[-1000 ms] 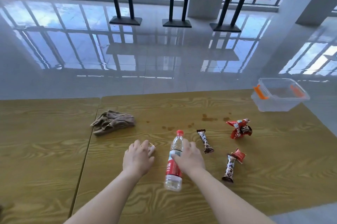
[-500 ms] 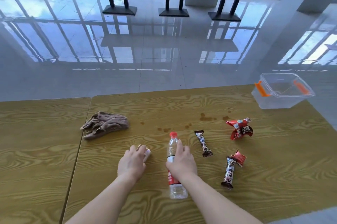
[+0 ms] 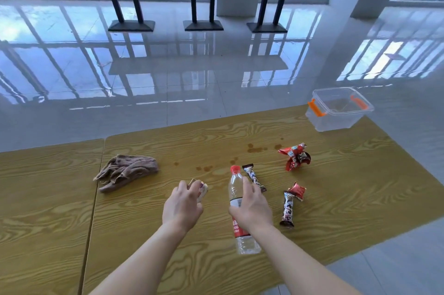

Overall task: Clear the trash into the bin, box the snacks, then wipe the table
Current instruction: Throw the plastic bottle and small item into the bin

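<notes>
Fingers of left hand [image 3: 182, 206] now curl round wrapper [image 3: 201, 188].

single head view, angled forward-down, close over table [image 3: 336, 198].

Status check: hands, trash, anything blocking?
Left hand closing on small wrapper. Right hand over lying bottle. Nothing in the way.

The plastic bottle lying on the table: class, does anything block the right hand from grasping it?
Nothing visible does. The right hand is already laid over the plastic bottle; the nearest snack bar lies just beside it, on its right.
</notes>
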`<state>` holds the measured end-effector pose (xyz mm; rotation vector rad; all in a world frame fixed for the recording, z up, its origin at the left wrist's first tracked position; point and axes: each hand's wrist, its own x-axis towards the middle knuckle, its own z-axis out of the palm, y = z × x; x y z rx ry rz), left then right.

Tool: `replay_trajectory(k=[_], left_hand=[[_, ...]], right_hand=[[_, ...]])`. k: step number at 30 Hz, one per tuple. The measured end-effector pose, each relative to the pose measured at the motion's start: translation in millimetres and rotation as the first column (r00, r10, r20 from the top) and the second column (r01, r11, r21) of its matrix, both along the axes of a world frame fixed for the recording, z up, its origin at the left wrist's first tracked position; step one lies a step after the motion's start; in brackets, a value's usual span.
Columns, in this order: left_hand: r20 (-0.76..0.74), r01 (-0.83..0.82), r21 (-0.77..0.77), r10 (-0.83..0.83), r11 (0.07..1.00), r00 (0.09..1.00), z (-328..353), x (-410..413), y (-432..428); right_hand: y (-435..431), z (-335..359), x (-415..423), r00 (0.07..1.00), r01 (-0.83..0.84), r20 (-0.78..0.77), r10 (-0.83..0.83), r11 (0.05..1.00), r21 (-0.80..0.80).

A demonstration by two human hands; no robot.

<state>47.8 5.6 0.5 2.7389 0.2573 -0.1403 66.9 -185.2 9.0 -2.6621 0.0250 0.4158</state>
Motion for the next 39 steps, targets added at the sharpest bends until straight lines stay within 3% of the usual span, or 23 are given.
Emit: replay_trajectory(k=[12,23,30,39], left_hand=[[0.109,0.267,-0.045,-0.261,0.963,0.959,16.9,-15.5,-95.4],[0.146,0.542,-0.06,-0.53,0.838,0.835,22.8,-37.5,-237.2],[0.121,0.641,-0.062,-0.631,0.765,0.766,19.1,-69.8,-359.2],[0.026,0.724,-0.057,-0.724,0.687,0.689,-37.8,-122.4,-492.8]], right_hand=[[-92.5,17.6,-64.0,0.966,0.244,0.077,-0.247,0.969,0.048],[-225.6,16.9,-128.8,0.872,0.466,0.142,-0.468,0.884,0.05],[-334.5,0.7,-178.0,0.812,0.569,0.102,-0.575,0.818,0.08],[-464.8,-56.2,-244.6,0.754,0.657,-0.075,-0.653,0.751,0.061]])
